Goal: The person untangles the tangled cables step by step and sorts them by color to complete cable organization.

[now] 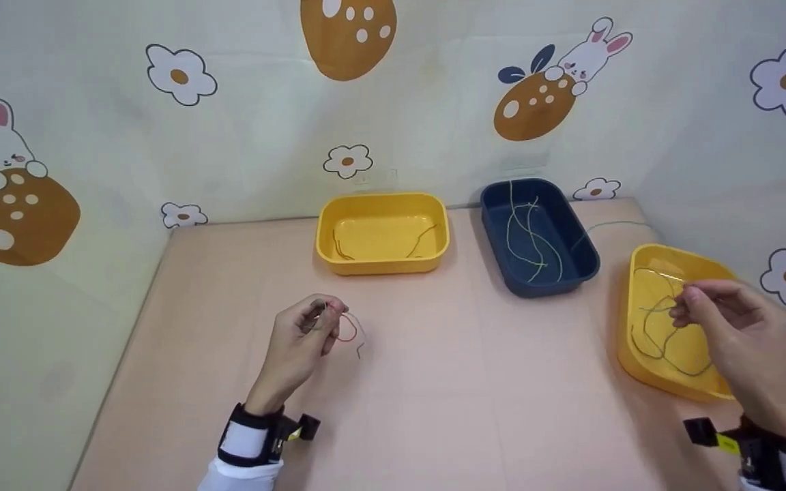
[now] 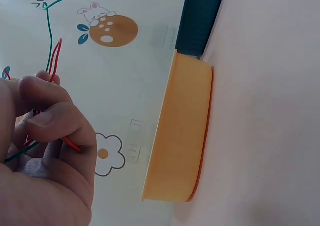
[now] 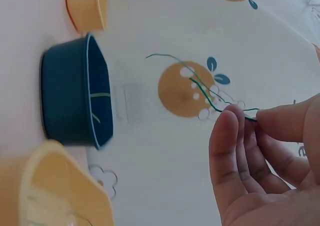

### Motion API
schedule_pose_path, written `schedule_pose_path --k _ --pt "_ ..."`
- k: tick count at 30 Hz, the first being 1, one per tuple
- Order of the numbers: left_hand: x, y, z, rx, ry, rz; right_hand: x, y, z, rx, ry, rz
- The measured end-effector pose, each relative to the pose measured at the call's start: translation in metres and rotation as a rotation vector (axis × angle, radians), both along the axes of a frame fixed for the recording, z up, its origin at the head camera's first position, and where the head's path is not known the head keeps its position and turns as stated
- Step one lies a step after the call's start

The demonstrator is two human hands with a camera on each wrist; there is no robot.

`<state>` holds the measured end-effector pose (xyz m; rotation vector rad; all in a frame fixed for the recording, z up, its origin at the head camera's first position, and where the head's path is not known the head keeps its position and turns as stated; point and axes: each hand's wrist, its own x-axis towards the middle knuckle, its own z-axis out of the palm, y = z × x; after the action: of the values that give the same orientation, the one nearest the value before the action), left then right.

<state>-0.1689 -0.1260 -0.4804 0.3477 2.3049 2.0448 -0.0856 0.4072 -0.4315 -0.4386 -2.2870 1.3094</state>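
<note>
In the head view my left hand [image 1: 306, 333] is raised over the table, left of centre. Its curled fingers hold a small bunch of thin wires. The left wrist view shows a looped red wire [image 2: 56, 58] and a green wire [image 2: 49, 41] standing up from the fingertips. Over the right yellow bin [image 1: 628, 341] is my right hand [image 1: 751, 334]. Its thumb and fingertips pinch a thin green wire [image 3: 204, 89], whose ends stick out past the fingers in the right wrist view. Several greenish wires [image 1: 666, 354] lie in that bin, partly hidden by the hand.
A second yellow bin [image 1: 383, 266] with a few thin strands stands at the back, against the patterned wall covering [image 1: 250, 150]. Beside it a dark blue bin [image 1: 543, 290] contains several yellow-green wires [image 1: 529, 232]. A pale green strand [image 1: 615, 223] arcs beyond its right rim.
</note>
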Motion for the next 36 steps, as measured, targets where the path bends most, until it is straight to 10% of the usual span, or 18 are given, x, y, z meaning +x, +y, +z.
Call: schedule_pose_path --k 7,17,30,36 --pt "0.001 0.005 0.001 0.009 -0.013 -0.005 0.012 0.028 0.001 0.084 -0.328 -0.289" --pt "0.002 0.012 0.000 0.012 -0.010 0.004 0.010 0.044 -0.014 0.128 -0.487 -0.256" --pt "0.001 0.025 0.002 0.078 -0.015 0.021 0.000 0.039 -0.021 0.331 -0.514 -0.265" --pt "0.002 0.030 0.001 0.077 -0.002 0.009 -0.002 0.016 -0.019 0.429 -0.297 -0.233"
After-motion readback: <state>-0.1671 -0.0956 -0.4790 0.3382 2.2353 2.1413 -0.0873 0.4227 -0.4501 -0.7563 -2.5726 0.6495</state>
